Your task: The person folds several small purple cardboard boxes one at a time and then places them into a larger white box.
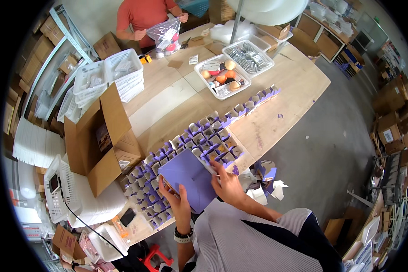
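Observation:
A large purple cardboard box (189, 177) is held in front of my body, its panel with folded seams facing up. My left hand (179, 205) grips the box's near left side, fingers along the edge and thumb on top. At the right side, my right hand (230, 185) holds the edge beside a pale flap, fingers bent. Under and beyond the box stand many small open purple boxes (215, 138) in tight rows, and some have things inside too small to name.
An open brown carton (111, 140) stands left of the rows. White baskets hold round orange and tan items (223, 78) and silver packets (249, 56). Across the table a person in red (145, 18) handles a clear bag (165, 36). Torn purple-white cardboard (266, 177) lies below the table edge.

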Motion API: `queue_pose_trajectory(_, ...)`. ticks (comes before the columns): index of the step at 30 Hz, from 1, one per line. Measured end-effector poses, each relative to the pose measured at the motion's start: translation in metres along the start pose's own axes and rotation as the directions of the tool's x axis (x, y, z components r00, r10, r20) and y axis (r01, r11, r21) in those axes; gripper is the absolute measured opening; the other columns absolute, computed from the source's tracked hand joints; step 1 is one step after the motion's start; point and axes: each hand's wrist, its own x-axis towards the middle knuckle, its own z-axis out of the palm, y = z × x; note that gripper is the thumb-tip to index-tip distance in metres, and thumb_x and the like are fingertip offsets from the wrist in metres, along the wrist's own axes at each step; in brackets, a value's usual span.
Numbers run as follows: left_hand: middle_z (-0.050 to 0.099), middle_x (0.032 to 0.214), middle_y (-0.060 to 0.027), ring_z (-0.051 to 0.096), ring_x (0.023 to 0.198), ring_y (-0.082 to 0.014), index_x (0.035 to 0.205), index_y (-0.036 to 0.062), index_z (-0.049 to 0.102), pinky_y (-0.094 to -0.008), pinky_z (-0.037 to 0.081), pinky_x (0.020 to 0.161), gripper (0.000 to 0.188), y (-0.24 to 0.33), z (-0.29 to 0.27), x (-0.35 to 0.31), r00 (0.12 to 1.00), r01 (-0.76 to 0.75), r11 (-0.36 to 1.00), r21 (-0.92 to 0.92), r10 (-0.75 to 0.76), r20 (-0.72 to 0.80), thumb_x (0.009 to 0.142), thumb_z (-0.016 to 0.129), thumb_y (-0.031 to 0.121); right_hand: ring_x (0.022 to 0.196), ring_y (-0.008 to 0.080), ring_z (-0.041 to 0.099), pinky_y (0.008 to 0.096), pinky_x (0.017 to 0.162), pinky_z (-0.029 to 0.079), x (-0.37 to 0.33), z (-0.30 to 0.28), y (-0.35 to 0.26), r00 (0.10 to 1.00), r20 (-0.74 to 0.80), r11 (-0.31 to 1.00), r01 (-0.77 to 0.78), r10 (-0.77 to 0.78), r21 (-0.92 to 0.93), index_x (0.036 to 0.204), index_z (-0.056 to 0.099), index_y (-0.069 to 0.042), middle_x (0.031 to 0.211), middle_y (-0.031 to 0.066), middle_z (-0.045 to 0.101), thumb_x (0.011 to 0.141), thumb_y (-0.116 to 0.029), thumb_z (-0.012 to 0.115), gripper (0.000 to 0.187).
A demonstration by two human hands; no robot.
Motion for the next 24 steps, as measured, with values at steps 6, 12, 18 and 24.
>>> queue_pose_trajectory(6,0.04,0.146,-0.0138,0.044,0.13,-0.0234,0.158,0.0069,0.019,-0.0364,0.037,0.109,0.064,-0.006,-0.005,-0.007,0.997,-0.039,0.998,-0.051,0.042,0.057,0.104,0.053,0.017,0.094,0.0182,0.07,0.0316,0.087,0.056,0.001,-0.011,0.018,0.79,0.263,0.57,-0.59,0.554,0.571,0.12,0.061,0.006,0.107,0.0115,0.072,0.096,-0.023,0.071,0.038)
queue_pose_trajectory(12,0.039,0.149,-0.0108,0.042,0.134,-0.0225,0.157,0.0062,0.021,-0.0378,0.034,0.112,0.062,-0.018,-0.02,-0.014,0.994,0.101,0.946,-0.308,-0.084,0.068,0.108,0.049,0.029,0.095,0.0168,0.068,0.0319,0.083,0.055,0.003,-0.023,-0.014,0.669,0.454,-0.019,-0.55,0.588,0.835,0.125,0.063,0.001,0.107,0.0086,0.07,0.094,-0.034,0.075,0.048)
queue_pose_trajectory(18,0.033,0.156,-0.0126,0.039,0.139,-0.025,0.159,0.0083,0.017,-0.039,0.035,0.113,0.067,-0.018,-0.015,-0.015,0.999,-0.051,0.959,-0.28,0.051,-0.007,0.106,0.053,0.03,0.112,0.0146,0.06,0.0302,0.095,0.049,-0.02,0.0,0.007,0.826,0.41,0.508,-0.562,0.387,0.652,0.143,0.051,0.001,0.125,0.0084,0.065,0.099,-0.037,0.069,0.061)
queue_pose_trajectory(24,0.024,0.159,-0.0158,0.032,0.143,-0.0336,0.158,0.0063,0.016,-0.0474,0.039,0.109,0.093,-0.01,-0.015,-0.012,0.998,-0.062,0.995,-0.077,0.063,0.007,0.086,0.076,0.004,0.118,0.0174,0.057,0.0288,0.096,0.048,-0.03,0.006,0.01,0.807,0.371,0.505,-0.581,0.459,0.638,0.139,0.052,0.005,0.125,0.0124,0.062,0.101,-0.039,0.065,0.06)
